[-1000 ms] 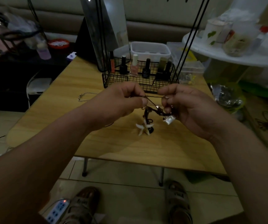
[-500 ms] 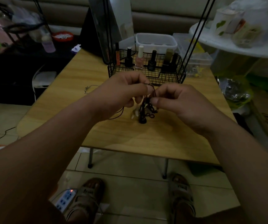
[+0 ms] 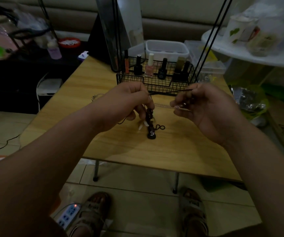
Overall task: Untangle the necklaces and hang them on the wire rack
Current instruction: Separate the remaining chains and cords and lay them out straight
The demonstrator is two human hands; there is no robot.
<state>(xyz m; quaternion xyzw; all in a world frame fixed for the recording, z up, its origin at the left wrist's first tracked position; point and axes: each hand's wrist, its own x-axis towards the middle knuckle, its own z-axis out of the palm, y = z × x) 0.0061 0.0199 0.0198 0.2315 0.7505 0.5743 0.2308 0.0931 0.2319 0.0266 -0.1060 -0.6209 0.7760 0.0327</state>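
A tangle of necklaces (image 3: 150, 124) hangs above the wooden table (image 3: 163, 151), with a dark guitar-shaped pendant and a white starfish charm at its bottom. My left hand (image 3: 129, 103) pinches the top of the tangle. My right hand (image 3: 204, 108) pinches a dark cord (image 3: 170, 92) and a thin pale chain, both stretched taut between the two hands. The black wire rack (image 3: 156, 79) stands just behind my hands, its two tall rods rising out of view.
Several nail polish bottles (image 3: 149, 67) stand in the rack's basket. A silver chain (image 3: 95, 96) lies on the table to the left. White plastic boxes sit behind the rack, a cluttered white shelf at right. Below are my sandalled feet and a power strip (image 3: 67, 214).
My hands were close together half a second ago; the right hand has pulled away to the right, drawing a dark cord and a thin chain out of the tangle.
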